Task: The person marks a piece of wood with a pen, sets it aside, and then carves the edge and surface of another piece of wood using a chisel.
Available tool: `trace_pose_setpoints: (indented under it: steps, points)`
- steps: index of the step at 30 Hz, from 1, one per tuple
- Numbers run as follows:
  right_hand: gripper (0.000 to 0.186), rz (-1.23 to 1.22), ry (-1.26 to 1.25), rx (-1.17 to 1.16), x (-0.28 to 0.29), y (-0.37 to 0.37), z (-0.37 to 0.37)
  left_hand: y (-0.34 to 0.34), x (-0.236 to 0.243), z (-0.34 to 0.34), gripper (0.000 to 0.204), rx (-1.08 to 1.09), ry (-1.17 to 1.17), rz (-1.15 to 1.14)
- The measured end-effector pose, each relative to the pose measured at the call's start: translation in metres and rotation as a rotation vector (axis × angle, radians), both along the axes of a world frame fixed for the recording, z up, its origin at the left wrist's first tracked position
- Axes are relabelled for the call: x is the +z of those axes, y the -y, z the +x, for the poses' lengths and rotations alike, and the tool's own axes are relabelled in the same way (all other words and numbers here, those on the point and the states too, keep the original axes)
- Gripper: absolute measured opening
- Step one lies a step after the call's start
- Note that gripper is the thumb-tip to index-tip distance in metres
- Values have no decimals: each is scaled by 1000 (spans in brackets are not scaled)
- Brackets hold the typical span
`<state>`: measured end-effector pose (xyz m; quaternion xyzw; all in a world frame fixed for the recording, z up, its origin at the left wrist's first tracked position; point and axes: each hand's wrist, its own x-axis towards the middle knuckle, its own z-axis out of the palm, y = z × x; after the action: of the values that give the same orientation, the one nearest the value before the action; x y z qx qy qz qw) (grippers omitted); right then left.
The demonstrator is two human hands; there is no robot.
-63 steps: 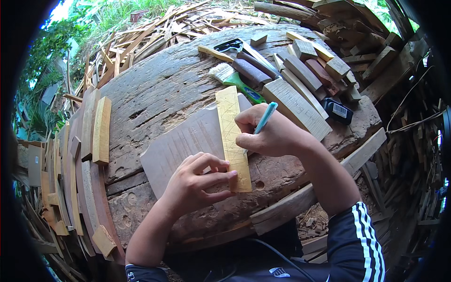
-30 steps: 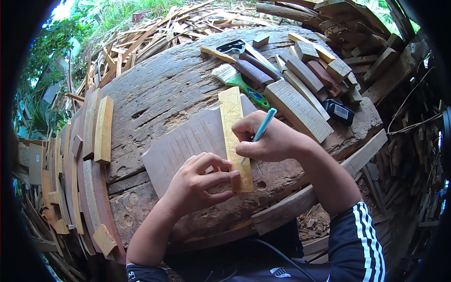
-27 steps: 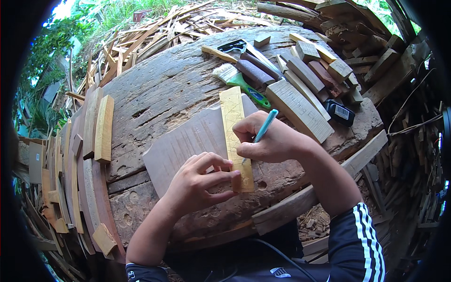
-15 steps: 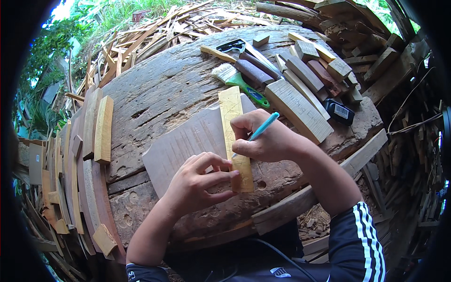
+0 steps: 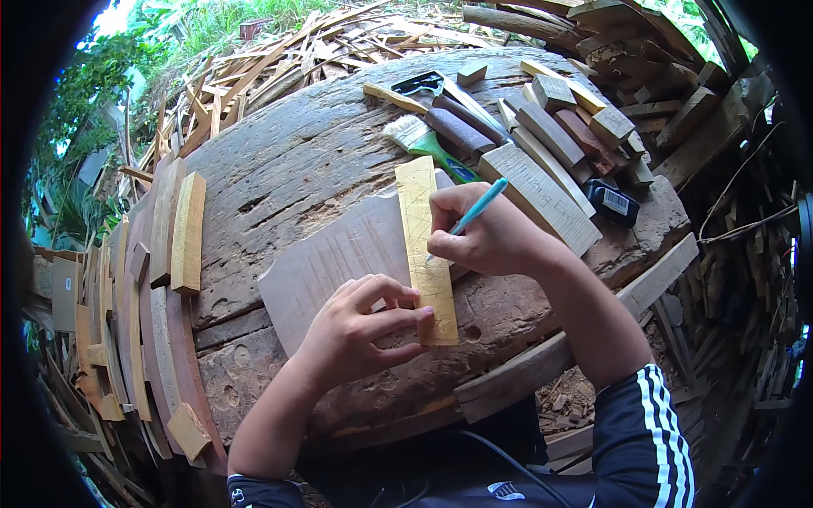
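Observation:
A narrow yellow wooden strip (image 5: 414, 190) with pencil-like zigzag lines lies on a grey-brown streaked sheet (image 5: 318, 254), its long side running away from me. My left hand (image 5: 360, 322) grips the strip's near end, fingertips against its left edge and top. In my right hand (image 5: 483, 229) a teal pen (image 5: 481, 206) is pinched, slanting up to the right. Its tip rests at or just above the strip's right part, about midway along; whether it touches is hard to tell. The right fingers partly cover the strip's right edge.
Beyond my right hand lie a green-handled paintbrush (image 5: 423, 140), a dark cylinder-like block (image 5: 457, 131), a thick wooden block (image 5: 539, 199) and a black boxy item (image 5: 611, 201). Several wooden strips (image 5: 187, 233) line the left of the rough bench (image 5: 279, 152). Scrap wood (image 5: 313, 55) piles up behind.
My right hand has shifted away from me along the strip, carrying the pen tip farther from my left fingers. My left hand and the strip have hardly moved.

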<state>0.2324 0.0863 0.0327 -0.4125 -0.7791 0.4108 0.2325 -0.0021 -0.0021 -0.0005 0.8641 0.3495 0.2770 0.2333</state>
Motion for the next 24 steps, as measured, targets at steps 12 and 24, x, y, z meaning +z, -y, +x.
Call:
trace_pose_setpoints:
  steps: [12, 24]
  points:
    - [25, 4, 1, 8, -8, -11, 8, -1, 3, 1, 43, -15, -23, 49]
    - [17, 87, -100, -9, -18, -14, 4, -1, 3, 1, 45, -9, -11, 25]
